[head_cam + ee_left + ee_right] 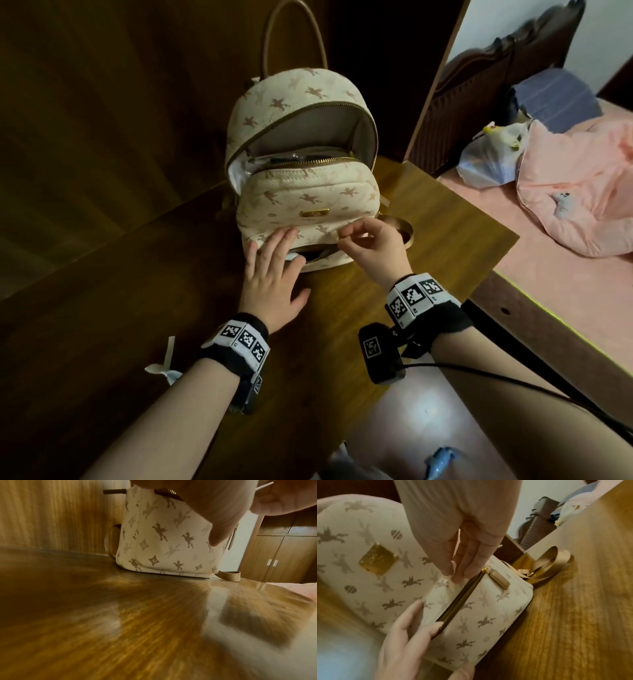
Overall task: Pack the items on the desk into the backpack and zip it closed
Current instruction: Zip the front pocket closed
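A cream backpack [308, 198] with a winged-horse print stands on the wooden desk [445, 240]. Its main compartment [308, 137] gapes open, with plastic-wrapped contents [274, 159] inside. The low front pocket's zipper [462, 599] is partly open, and its tan pull tab [500, 580] lies free at the right end. My left hand [272, 263] lies flat on the pocket, fingers straight, one fingertip at the zipper's gap [436, 627]. My right hand [344, 236] pinches the pocket's fabric beside the zipper [453, 576].
A tan strap loop [407, 229] lies on the desk right of the bag. A white ribbon-like scrap [164, 363] sits at the desk's near left edge. Wood panelling rises behind and to the left. A bed with pink cloth [565, 192] and a plastic bag [489, 157] lies right.
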Motion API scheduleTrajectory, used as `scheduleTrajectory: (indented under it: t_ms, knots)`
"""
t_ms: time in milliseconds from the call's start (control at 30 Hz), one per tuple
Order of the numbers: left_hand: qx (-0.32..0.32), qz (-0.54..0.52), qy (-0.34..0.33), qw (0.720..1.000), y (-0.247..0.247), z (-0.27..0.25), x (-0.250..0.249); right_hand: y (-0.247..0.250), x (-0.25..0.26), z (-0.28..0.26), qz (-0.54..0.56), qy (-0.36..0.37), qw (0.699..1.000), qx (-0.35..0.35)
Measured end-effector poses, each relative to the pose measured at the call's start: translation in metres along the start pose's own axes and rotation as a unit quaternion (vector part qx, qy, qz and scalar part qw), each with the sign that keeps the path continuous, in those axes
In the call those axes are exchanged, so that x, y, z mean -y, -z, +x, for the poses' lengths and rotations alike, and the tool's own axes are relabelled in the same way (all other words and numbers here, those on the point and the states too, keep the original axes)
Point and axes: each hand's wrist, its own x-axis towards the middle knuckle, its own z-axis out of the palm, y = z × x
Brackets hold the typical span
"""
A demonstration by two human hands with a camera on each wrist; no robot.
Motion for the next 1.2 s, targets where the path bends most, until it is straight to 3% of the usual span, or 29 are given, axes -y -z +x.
scheduleTrajectory:
  t_ms: [300, 567, 800, 1000, 1200]
  knots:
    - [0.008, -0.041, 0.000, 0.999, 0.002, 0.000, 0.002, -0.019, -0.008, 0.003, -0.135, 0.136, 0.981, -0.006]
    - [0.036, -0.026, -0.012, 0.999, 0.009, -0.007, 0.004, -0.033, -0.016, 0.001, -0.136, 0.174, 0.975, -0.002]
    - [0.041, -0.014, -0.010, 0.999, 0.007, -0.006, 0.003, -0.039, -0.020, 0.003, -0.149, 0.133, 0.980, -0.008]
    - [0.046, -0.020, 0.000, 0.999, 0.007, -0.007, 0.000, -0.038, -0.017, 0.001, -0.187, 0.167, 0.968, 0.017]
    - [0.043, -0.024, -0.004, 0.999, 0.007, -0.006, 0.001, -0.032, -0.017, 0.004, -0.213, 0.213, 0.949, 0.088]
